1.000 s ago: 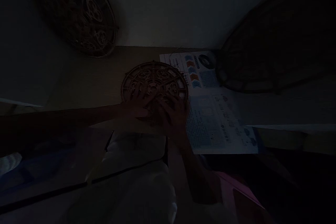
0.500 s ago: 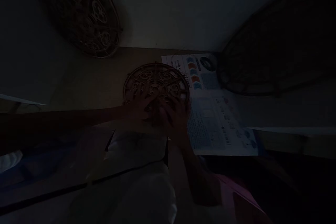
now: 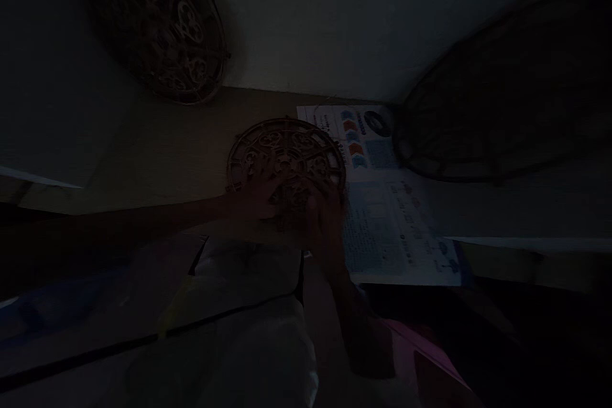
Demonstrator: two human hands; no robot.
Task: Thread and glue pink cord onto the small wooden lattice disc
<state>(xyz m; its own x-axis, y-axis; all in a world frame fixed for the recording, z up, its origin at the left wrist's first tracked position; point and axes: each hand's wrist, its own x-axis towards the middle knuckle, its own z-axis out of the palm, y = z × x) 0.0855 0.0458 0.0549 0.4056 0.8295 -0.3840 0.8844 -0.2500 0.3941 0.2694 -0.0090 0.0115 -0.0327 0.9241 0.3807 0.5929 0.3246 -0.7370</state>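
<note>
The view is very dark. A round openwork disc (image 3: 287,164) with scroll-like patterns lies on the brown surface at the centre. My left hand (image 3: 253,197) rests on its lower left part, fingers spread over the pattern. On the lower right part lies my right hand (image 3: 325,217), its thumb raised apart from the other fingers. Both hands touch the disc, and the fingertips are dim against it. The disc's right edge overlaps a printed sheet (image 3: 377,223).
A larger openwork round piece (image 3: 162,32) leans at the upper left against the pale wall (image 3: 306,25). Another big dark round frame (image 3: 497,95) stands at the right, over the sheet's edge. Pale cloth (image 3: 258,331) covers my lap below.
My right hand's fingers have drawn closer together and shifted slightly right on the disc. My left hand has stayed nearly in place. The view has moved slightly.
</note>
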